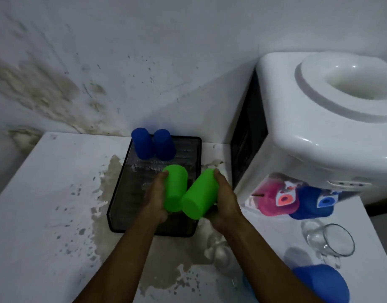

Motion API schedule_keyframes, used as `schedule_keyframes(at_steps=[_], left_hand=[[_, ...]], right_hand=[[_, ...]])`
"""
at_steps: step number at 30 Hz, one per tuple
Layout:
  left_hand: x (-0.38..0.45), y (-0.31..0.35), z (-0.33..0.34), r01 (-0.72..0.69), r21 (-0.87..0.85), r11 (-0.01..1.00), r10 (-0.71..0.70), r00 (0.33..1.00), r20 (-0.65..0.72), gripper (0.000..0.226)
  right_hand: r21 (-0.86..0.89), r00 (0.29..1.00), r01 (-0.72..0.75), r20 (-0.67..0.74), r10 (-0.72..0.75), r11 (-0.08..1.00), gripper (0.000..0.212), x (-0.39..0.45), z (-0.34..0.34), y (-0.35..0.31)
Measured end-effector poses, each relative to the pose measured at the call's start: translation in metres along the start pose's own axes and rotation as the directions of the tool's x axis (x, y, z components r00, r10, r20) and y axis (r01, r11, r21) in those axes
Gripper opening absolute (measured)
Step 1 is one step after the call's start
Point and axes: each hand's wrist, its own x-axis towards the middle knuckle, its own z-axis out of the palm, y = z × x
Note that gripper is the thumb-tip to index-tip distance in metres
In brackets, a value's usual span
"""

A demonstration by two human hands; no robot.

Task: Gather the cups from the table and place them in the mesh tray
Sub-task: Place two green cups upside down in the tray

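Observation:
A black mesh tray [120, 193] lies on the white table. Two blue cups [142, 144] [164, 145] stand upside down at its far end. My left hand [155, 197] grips a green cup [176, 189] held over the tray's middle. My right hand [225, 200] grips a second green cup [200, 193], tilted, over the tray's right edge; the two green cups touch. Another blue cup [323, 283] lies on the table at the near right. A clear glass cup [332, 240] lies on its side to the right, and another clear glass [221, 252] shows faintly between my forearms.
A white water dispenser [319, 127] stands at the right, its pink tap [275, 200] and blue tap [312, 202] overhanging the table. The stained table top [46, 204] stretches left of the tray. A stained white wall stands behind.

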Motion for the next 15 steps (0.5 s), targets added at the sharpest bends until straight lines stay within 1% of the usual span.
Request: schedule_keyframes(at_steps=[2,4,5,6,8,9,10,11,12,13,14,15], left_hand=[[0.006,0.013,-0.003,0.037,0.009,0.999,-0.038,0.999,0.027,0.050],[0.011,0.028,-0.006,0.073,0.099,0.992,-0.077,0.996,0.043,0.044],[0.014,0.035,-0.008,0.062,0.172,0.983,-0.068,0.997,0.033,0.043],[0.019,0.042,-0.011,0.048,0.228,0.972,-0.054,0.998,0.020,0.040],[0.028,0.053,-0.017,-0.002,0.331,0.944,0.020,0.999,-0.049,0.036],[0.036,0.058,-0.022,-0.042,0.378,0.925,0.079,0.993,-0.085,0.037],[0.041,0.063,-0.026,-0.083,0.436,0.896,0.148,0.982,-0.115,0.043],[0.047,0.067,-0.031,-0.117,0.505,0.855,0.209,0.969,-0.129,0.052],[0.051,0.069,-0.035,-0.136,0.575,0.807,0.259,0.956,-0.138,0.061],[0.056,0.071,-0.039,-0.153,0.633,0.759,0.298,0.946,-0.128,0.066],[0.059,0.072,-0.042,-0.175,0.672,0.720,0.328,0.938,-0.107,0.068],[0.063,0.074,-0.045,-0.197,0.697,0.689,0.351,0.933,-0.082,0.068]], right_hand=[[0.069,0.991,-0.103,0.091,0.096,0.992,0.059,0.019,0.010,0.002],[0.089,0.985,-0.149,0.106,0.139,0.985,0.044,0.033,0.021,-0.002],[0.073,0.983,-0.160,0.106,0.152,0.984,0.035,0.040,0.027,-0.005],[0.020,0.985,-0.152,0.090,0.150,0.988,0.032,0.047,0.034,-0.009],[-0.119,0.993,-0.112,0.032,0.117,0.987,0.048,0.059,0.046,-0.016],[-0.212,0.996,-0.088,0.000,0.090,0.973,0.052,0.069,0.054,-0.019],[-0.326,0.999,-0.043,-0.044,0.030,0.944,0.054,0.074,0.062,-0.024],[-0.451,0.994,0.008,-0.092,-0.055,0.892,0.060,0.082,0.070,-0.028],[-0.595,0.977,0.056,-0.133,-0.167,0.802,0.072,0.088,0.077,-0.033],[-0.745,0.946,0.082,-0.151,-0.287,0.662,0.082,0.093,0.085,-0.040],[-0.861,0.914,0.089,-0.130,-0.385,0.501,0.084,0.095,0.092,-0.047],[-0.929,0.884,0.093,-0.088,-0.459,0.358,0.081,0.099,0.099,-0.051]])
